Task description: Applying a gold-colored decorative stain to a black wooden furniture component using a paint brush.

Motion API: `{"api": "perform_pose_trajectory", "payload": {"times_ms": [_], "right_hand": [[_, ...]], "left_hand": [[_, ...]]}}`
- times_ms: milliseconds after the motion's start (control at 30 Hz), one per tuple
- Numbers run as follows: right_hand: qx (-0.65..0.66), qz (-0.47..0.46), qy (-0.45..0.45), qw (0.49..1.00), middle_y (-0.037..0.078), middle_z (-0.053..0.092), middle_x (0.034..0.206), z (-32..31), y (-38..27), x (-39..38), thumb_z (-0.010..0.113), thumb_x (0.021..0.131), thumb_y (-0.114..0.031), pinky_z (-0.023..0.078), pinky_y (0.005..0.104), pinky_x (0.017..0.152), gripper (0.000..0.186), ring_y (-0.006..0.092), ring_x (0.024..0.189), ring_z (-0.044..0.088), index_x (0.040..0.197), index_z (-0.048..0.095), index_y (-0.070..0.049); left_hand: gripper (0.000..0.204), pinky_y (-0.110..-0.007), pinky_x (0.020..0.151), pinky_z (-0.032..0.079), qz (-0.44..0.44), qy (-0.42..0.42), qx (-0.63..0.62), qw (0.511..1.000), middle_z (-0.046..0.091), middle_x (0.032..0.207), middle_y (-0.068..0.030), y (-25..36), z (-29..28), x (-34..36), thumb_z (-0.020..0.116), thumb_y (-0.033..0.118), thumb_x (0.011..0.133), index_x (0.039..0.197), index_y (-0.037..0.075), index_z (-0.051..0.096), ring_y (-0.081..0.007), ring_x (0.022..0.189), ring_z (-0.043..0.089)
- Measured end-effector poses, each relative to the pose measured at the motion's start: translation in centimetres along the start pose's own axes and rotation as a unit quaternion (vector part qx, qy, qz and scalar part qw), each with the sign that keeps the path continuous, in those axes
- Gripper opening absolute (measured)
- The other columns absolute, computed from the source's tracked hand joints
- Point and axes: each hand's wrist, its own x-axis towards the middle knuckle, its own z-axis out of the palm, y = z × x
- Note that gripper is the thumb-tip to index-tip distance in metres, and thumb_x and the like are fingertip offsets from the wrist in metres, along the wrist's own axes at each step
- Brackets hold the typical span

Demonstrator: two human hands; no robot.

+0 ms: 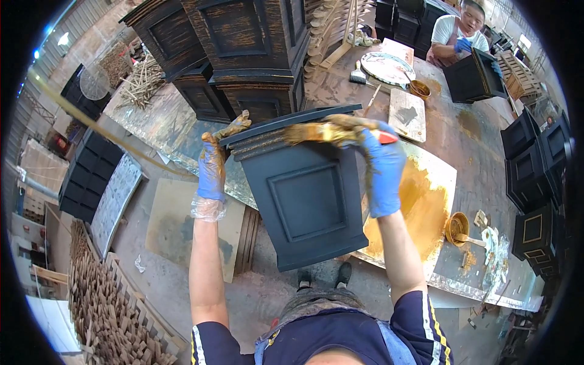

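Observation:
A black wooden cabinet piece (304, 207) with a framed panel fills the centre, tilted, with gold-brown marks along its top moulding. My left hand (214, 158), in a stained blue glove, has its fingers wrapped on the piece's upper left corner. My right hand (380, 158), also blue-gloved, grips a brush (310, 132) with a red-tipped handle; the brush's paint-coated head lies against the moulding. Beside the piece, on the bench, is a board (413, 228) smeared with golden paint, with a bowl of brown paint (456, 228) to its right.
Distressed black cabinets (231, 36) stand behind, more black units (535, 170) at the right. A co-worker (450, 42) in blue gloves holds a black piece (471, 79). A round paint-smeared plate (386, 67) sits on the back bench (334, 91). Piled wooden sticks (115, 286) lie at lower left.

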Motion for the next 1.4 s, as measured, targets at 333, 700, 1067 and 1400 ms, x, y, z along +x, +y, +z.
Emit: {"api": "perform_pose_trajectory", "payload": {"times_ms": [333, 700, 1067, 1400], "right_hand": [[-0.052, -0.015, -0.003, 0.999, 0.015, 0.059, 0.095, -2.4, -1.8, -0.7, 0.050, 0.083, -0.021, 0.048, 0.0279, 0.073, 0.028, 0.0180, 0.083, 0.058, 0.098, 0.053, 0.002], [-0.175, -0.023, -0.009, 0.984, 0.004, 0.057, 0.087, 0.6, -0.2, -0.2, 0.062, 0.076, -0.014, 0.045, 0.0213, 0.069, 0.026, 0.0085, 0.077, 0.053, 0.097, 0.055, -0.002], [-0.131, -0.028, -0.067, 0.989, 0.001, 0.058, 0.078, 3.5, -0.6, -1.7, 0.066, 0.072, -0.016, 0.043, 0.0218, 0.066, 0.023, 0.0067, 0.072, 0.051, 0.089, 0.058, -0.003], [-0.022, -0.041, 0.039, 0.998, 0.016, 0.059, 0.095, -8.7, -2.1, 3.0, 0.054, 0.080, -0.019, 0.049, 0.0271, 0.074, 0.025, 0.0187, 0.086, 0.059, 0.096, 0.053, 0.000]], "left_hand": [[0.076, -0.031, 0.089, 0.039, 0.001, -0.019, -0.014, 1.000, 0.056, 0.101, -0.0121, 1.2, 0.5, -0.1, 0.037, 0.064, 0.074, 0.106, -0.004, 0.051, -0.0182, 0.096, 0.053], [0.071, -0.028, 0.083, 0.039, 0.011, -0.005, -0.025, 1.000, 0.055, 0.097, -0.0091, -0.4, -0.5, 0.1, 0.039, 0.062, 0.077, 0.104, -0.003, 0.051, -0.0161, 0.090, 0.052], [0.080, -0.030, 0.092, 0.034, 0.031, -0.065, 0.004, 0.997, 0.052, 0.113, -0.0127, 1.3, 1.0, 0.0, 0.030, 0.067, 0.075, 0.105, -0.003, 0.053, -0.0204, 0.103, 0.049], [0.078, -0.031, 0.092, 0.034, -0.012, -0.016, 0.038, 0.999, 0.054, 0.110, -0.0100, 1.3, 0.9, -0.1, 0.029, 0.067, 0.075, 0.104, 0.000, 0.055, -0.0182, 0.103, 0.049]]}}
